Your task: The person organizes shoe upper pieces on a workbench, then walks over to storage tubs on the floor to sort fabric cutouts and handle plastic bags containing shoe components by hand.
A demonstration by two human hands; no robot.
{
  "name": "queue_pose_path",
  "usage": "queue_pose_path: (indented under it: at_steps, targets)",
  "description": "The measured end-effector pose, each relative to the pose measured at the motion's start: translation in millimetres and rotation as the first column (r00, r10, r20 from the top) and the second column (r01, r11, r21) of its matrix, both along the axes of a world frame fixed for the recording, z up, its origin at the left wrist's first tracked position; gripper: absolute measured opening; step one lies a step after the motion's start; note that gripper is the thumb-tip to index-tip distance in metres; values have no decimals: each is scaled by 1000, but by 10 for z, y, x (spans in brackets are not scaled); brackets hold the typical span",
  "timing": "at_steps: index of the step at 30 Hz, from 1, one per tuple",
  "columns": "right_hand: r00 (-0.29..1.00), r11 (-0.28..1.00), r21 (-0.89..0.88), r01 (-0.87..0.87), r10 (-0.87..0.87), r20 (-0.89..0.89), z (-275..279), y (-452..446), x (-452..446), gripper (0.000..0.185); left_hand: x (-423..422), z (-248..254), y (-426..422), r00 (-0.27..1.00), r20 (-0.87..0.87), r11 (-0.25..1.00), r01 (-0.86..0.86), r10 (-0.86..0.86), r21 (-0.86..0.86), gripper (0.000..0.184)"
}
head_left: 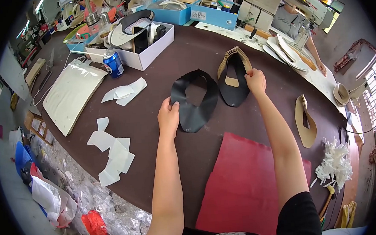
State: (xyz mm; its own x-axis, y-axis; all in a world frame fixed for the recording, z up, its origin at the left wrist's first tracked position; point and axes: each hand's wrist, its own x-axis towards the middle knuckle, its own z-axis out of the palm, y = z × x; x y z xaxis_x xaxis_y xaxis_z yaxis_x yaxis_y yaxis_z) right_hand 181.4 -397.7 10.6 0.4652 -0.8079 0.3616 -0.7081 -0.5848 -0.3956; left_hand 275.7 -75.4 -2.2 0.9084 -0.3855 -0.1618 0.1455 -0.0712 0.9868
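A flat black leather shoe upper (pixel 200 112) with an oval opening lies on the dark brown tabletop, its left edge pinched by my left hand (pixel 168 116). Just to its right is a stitched shoe upper (pixel 235 95), black outside with a tan lining and standing higher at the heel. My right hand (pixel 257 81) grips that one by its right side, thumb on top. The two pieces sit close together at their facing edges. Below them, a red leather sheet (pixel 244 187) passes under my right forearm.
White pattern pieces (pixel 112 152) lie at left, near a cream board (pixel 72 94). A blue can (pixel 113 64) stands beside a white box (pixel 149 48) of tools. At right are a tan upper piece (pixel 304 121) and white strips (pixel 335 164). Another person's arm (pixel 315 56) shows behind a sewing machine (pixel 299 7).
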Motion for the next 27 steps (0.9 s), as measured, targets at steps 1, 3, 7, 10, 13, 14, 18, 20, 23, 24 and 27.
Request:
queue_pose_path:
  at_steps: [1,3,7,10,13,14,18,20,23,24,27]
  targets:
    - [1000,999,-48,0,1,2,1,7,13,21,0,-5,-3,1000,4,1000,1,-1,-14,36]
    - [1000,996,-93,-4,5,1,72,73,42,18,4,0,1,1000,5,1000,-2,2,-25,36]
    - [987,998,14,-56,53,149,406,285,82,15,4,35,14,1000,2,1000,12,-12,28,35]
    - [977,990,-35,-133,137,166,509,187,46,18,13,29,-12,1000,4,998,24,-24,50,35]
    - [962,967,78,-241,227,154,940,286,-106,29,13,-8,15,1000,5,997,27,-27,77,36]
    - [962,960,138,-245,224,155,1058,348,-159,32,14,-33,20,1000,-5,998,20,-20,53,36]
    - [813,795,410,-447,170,557,1131,641,-460,26,36,-79,21,999,-31,1000,5,-6,-26,37]
    - [826,750,476,-458,161,541,930,696,-643,25,43,-51,21,995,-99,999,6,-12,-51,37]
    - [970,841,486,-237,228,79,766,958,-853,29,41,-33,21,986,-166,997,5,-18,-81,36]
    - [962,873,448,-193,257,-87,732,1032,-877,32,33,-34,20,991,-136,998,9,-18,-63,36]
    - [931,954,113,-278,296,-212,660,1169,-790,34,4,-33,25,999,-37,1000,19,-19,-1,36]
